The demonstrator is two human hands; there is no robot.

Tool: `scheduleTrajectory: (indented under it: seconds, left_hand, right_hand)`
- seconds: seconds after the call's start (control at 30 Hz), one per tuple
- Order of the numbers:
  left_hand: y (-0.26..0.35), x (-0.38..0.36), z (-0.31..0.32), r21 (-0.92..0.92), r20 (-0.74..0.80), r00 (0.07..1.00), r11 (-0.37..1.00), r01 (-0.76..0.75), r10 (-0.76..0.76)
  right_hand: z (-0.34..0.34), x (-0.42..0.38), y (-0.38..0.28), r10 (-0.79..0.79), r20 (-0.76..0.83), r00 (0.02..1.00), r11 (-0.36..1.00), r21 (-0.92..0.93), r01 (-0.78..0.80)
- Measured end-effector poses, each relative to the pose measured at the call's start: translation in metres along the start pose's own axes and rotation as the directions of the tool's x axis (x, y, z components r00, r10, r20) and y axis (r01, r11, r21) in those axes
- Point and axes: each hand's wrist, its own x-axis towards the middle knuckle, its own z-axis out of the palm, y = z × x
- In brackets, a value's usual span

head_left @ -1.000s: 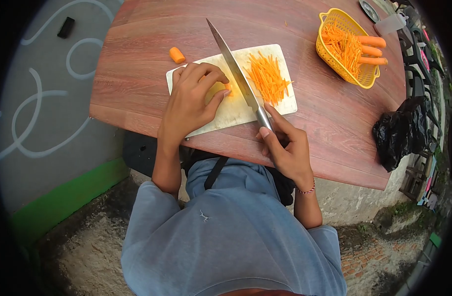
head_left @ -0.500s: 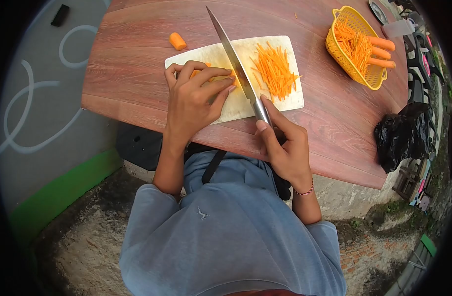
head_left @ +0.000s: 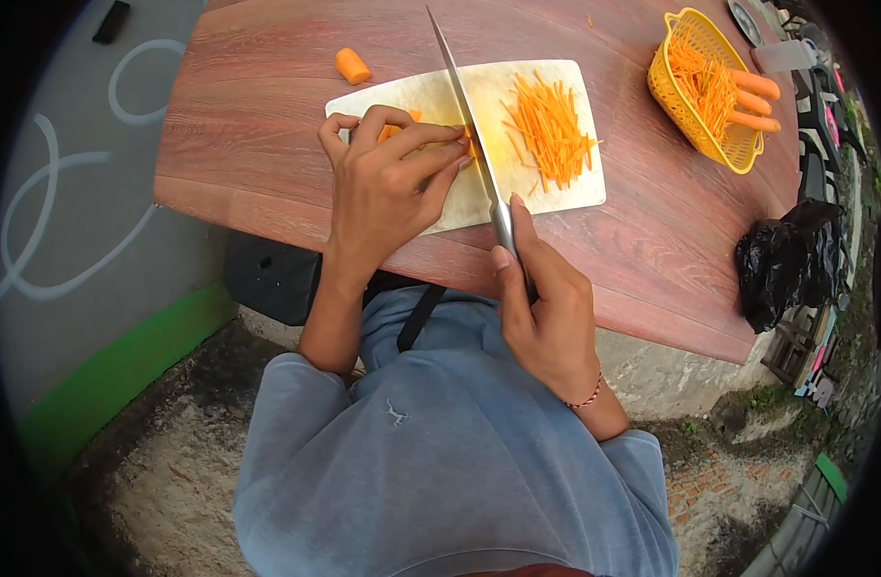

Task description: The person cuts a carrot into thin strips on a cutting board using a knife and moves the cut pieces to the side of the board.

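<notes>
My left hand point(head_left: 390, 183) is closed over carrot slices point(head_left: 390, 129) on the white cutting board point(head_left: 450, 207), its fingertips pressing them down close to the blade. The fingers hide most of those slices. My right hand point(head_left: 548, 293) grips the handle of a long kitchen knife point(head_left: 471, 115), whose tip points away from me. The blade lies against the fingertip end of the carrot slices. To the right of the knife, a pile of carrot strips point(head_left: 553, 130) rests on the board. A short carrot piece point(head_left: 352, 66) sits on the table just beyond the board.
A yellow basket point(head_left: 690, 120) at the table's right holds shredded carrot and whole carrots point(head_left: 756, 103). Behind it are a clear plastic bottle point(head_left: 784, 56) and a metal-rimmed dish point(head_left: 744, 21). A black plastic bag point(head_left: 786, 260) hangs at the right edge of the wooden table point(head_left: 258, 125).
The knife has turned more upright and come in against the carrot slices by my left fingertips. My right hand has rotated with it. The whole view has shifted slightly.
</notes>
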Motion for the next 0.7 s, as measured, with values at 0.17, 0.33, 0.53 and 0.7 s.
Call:
scheduleTrajectory:
  seconds: [0.17, 0.33, 0.53, 0.7]
  left_hand:
    - [-0.001, 0.000, -0.002, -0.011, 0.000, 1.000, 1.000, -0.001, 0.001]
    - [-0.001, 0.000, -0.002, -0.016, 0.008, 1.000, 1.000, -0.009, 0.009]
    - [0.000, 0.002, -0.002, -0.043, 0.000, 1.000, 0.999, 0.001, -0.001]
    - [0.003, 0.003, 0.000, 0.010, -0.003, 1.000, 1.000, 0.002, -0.001]
  right_hand:
    - [0.014, -0.005, -0.001, -0.061, -0.007, 0.998, 0.989, -0.137, 0.059]
    - [0.024, 0.024, -0.011, 0.007, -0.032, 0.999, 0.963, -0.267, -0.016]
    - [0.001, 0.032, 0.001, -0.005, 0.000, 1.000, 0.997, -0.076, 0.005]
    - [-0.010, 0.020, 0.010, 0.045, -0.026, 0.999, 0.999, -0.017, -0.045]
